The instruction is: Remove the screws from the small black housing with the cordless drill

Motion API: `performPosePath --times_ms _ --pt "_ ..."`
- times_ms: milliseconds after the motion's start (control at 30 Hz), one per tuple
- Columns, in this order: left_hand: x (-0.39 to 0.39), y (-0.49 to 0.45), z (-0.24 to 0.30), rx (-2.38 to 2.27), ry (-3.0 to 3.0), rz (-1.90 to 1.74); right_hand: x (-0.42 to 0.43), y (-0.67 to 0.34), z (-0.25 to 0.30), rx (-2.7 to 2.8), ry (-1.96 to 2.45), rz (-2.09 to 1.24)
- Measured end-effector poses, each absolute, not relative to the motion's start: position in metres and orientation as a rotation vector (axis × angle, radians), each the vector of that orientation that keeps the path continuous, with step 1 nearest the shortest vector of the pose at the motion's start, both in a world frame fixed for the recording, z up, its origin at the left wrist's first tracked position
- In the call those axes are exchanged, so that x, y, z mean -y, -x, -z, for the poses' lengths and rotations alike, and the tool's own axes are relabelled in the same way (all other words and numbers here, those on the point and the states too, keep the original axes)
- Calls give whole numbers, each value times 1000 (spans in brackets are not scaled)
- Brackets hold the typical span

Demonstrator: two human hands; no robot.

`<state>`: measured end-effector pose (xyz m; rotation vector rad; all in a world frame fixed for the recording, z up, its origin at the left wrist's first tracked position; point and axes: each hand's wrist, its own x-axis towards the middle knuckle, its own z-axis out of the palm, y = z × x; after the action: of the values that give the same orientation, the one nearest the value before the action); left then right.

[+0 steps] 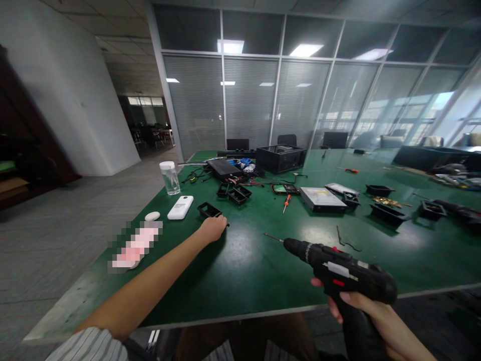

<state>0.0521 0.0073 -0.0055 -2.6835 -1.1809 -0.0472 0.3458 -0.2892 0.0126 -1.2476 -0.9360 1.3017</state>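
Observation:
A black cordless drill (338,265) with a long thin bit rests in my right hand (363,303), whose fingers wrap round its grip. The bit points left over the green table and touches nothing. My left hand (213,229) is low over the table with its fingers closed, beside a small black tray (208,210). A tiny dark end shows past the fingertips; what it belongs to is hidden. Behind that tray sit more small black trays (238,194). A screwdriver (287,201) with an orange handle lies farther right, near a silver disc drive (323,199).
On the green table (248,281), a clear bottle (170,178), a white power bank (181,207) and a white mouse (152,216) stand left. A black computer case (280,158) and cables are at the back. Black bins (389,214) with metal bits are at right.

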Motion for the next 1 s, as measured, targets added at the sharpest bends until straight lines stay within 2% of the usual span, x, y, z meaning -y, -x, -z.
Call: performPosePath --times_ms 400,567,633,800,900,1000 --pt "-19 -56 18 1092 2761 262 288 -346 -9 974 1133 -1295" --pt "-20 -53 8 960 2942 214 283 -346 -18 1032 997 -1200" --pt "-19 -51 3 952 2993 304 280 -347 -22 1033 953 -1111" --pt "-23 -35 -10 1322 2758 771 266 -346 -35 992 832 -801" --pt "-42 -16 -13 1680 2398 1006 259 -337 -41 969 736 -916" --pt "-69 3 -9 2149 2151 1092 253 -321 -44 954 727 -1100"
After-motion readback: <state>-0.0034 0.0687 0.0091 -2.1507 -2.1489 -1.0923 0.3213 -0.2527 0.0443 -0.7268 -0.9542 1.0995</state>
